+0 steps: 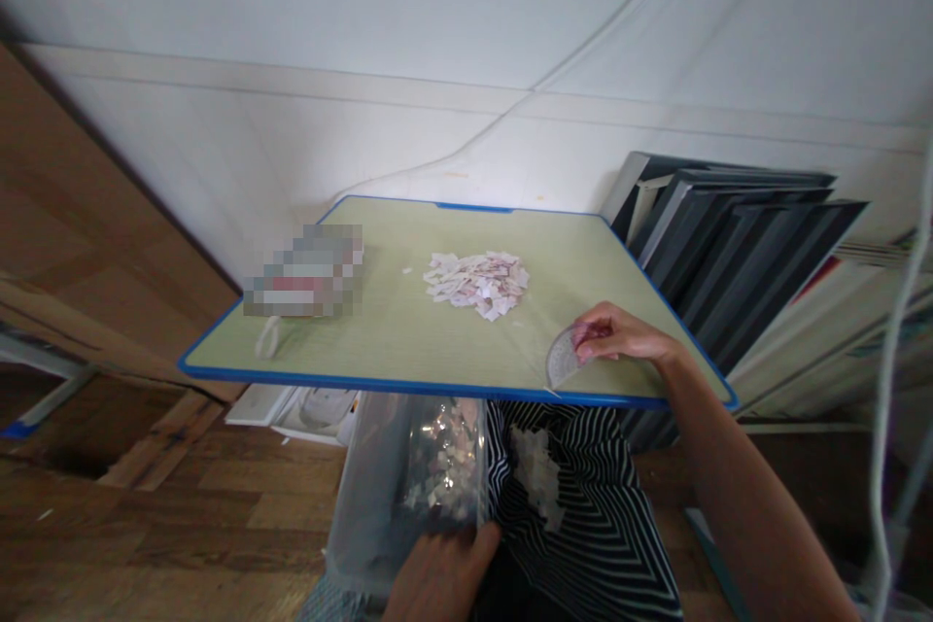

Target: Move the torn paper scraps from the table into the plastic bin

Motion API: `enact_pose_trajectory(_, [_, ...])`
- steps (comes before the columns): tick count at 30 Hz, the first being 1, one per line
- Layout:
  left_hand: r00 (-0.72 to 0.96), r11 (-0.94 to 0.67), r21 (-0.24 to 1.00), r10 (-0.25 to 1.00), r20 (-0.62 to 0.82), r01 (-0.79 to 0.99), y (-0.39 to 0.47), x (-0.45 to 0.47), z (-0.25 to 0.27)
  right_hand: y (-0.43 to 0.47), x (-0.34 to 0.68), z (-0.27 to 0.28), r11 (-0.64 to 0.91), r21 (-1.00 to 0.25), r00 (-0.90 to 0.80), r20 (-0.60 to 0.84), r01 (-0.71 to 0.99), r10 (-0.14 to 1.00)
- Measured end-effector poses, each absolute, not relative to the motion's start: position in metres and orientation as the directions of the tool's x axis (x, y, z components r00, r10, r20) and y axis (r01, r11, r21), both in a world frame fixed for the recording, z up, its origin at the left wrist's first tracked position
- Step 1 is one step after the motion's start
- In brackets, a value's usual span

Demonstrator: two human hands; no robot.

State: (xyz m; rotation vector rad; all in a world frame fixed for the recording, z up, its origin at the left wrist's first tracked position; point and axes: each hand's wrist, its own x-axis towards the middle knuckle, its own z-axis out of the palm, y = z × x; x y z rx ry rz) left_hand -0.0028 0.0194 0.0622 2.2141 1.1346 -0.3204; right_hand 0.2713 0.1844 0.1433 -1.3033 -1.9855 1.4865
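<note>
Head view, from the left: one pixelated object point(306, 277) sits on the pale yellow-green worktop with a blue rim point(379, 340). Below the near edge stands one translucent plastic box point(364, 496), with one clear plastic bag point(446, 454) of small pale pieces inside. At the box's near right corner, the left hand point(441, 571) is back-up, fingers curled and thumb apart, pointing away and to the right; whether it pinches anything I cannot tell. Above, one stray white scrap point(406, 270) lies just left of a single heap of pale pinkish-white paper scraps point(479, 282), too many to count, spread longer side to side. Right of the box, one black-and-white striped cloth point(604, 496) carries another, smaller batch of pale scraps point(537, 476). One clear half-round plastic protractor point(561, 360) is at the worktop's near right; its curve faces left, and its long axis slants from a tip at the near edge up to the right. The right hand point(619, 335) pinches it between thumb and fingers, forearm rising from the lower right, something reddish showing at the fingertips. Farther right lean at least four dark grey flat panels point(729, 253).
</note>
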Motion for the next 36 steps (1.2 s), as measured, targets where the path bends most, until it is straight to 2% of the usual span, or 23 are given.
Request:
enact_pose_trajectory(6, [0.587, -0.456, 0.370, 0.638, -0.498, 0.809, 0.019, -0.002, 0.064, 0.187, 0.273, 0.140, 0.044, -0.895, -0.518, -0.216, 0.443, 0.828])
enact_pose_trajectory(14, [0.595, -0.450, 0.391, 0.649, -0.474, 0.803, 0.019, -0.004, 0.060, 0.186, 0.273, 0.140, 0.037, -0.891, -0.533, -0.236, 0.452, 0.813])
enact_pose_trajectory(17, [0.598, -0.445, 0.401, 0.642, -0.480, 0.800, 0.018, -0.004, 0.058, 0.188, 0.273, 0.139, 0.046, -0.893, -0.448, -0.179, 0.448, 0.876])
enact_pose_trajectory(21, [0.586, -0.444, 0.385, 0.657, -0.474, 0.809, 0.019, -0.003, 0.059, 0.195, 0.273, 0.134, 0.091, -0.894, -0.241, -0.019, 0.438, 0.970])
enact_pose_trajectory(24, [0.601, -0.459, 0.389, 0.645, -0.473, 0.799, 0.019, -0.003, 0.061, 0.198, 0.272, 0.132, 0.106, -0.899, -0.119, 0.061, 0.425, 0.991])
enact_pose_trajectory(27, [0.602, -0.448, 0.407, 0.661, -0.448, 0.796, 0.019, -0.003, 0.062, 0.196, 0.271, 0.133, 0.080, -0.889, -0.228, -0.028, 0.450, 0.973])
enact_pose_trajectory(31, [0.602, -0.443, 0.414, 0.651, -0.462, 0.796, 0.020, -0.003, 0.060, 0.188, 0.269, 0.137, 0.045, -0.870, -0.458, -0.215, 0.492, 0.863])
enact_pose_trajectory(36, [0.597, -0.452, 0.392, 0.641, -0.482, 0.801, 0.019, -0.003, 0.060, 0.184, 0.269, 0.141, 0.009, -0.881, -0.535, -0.280, 0.474, 0.797])
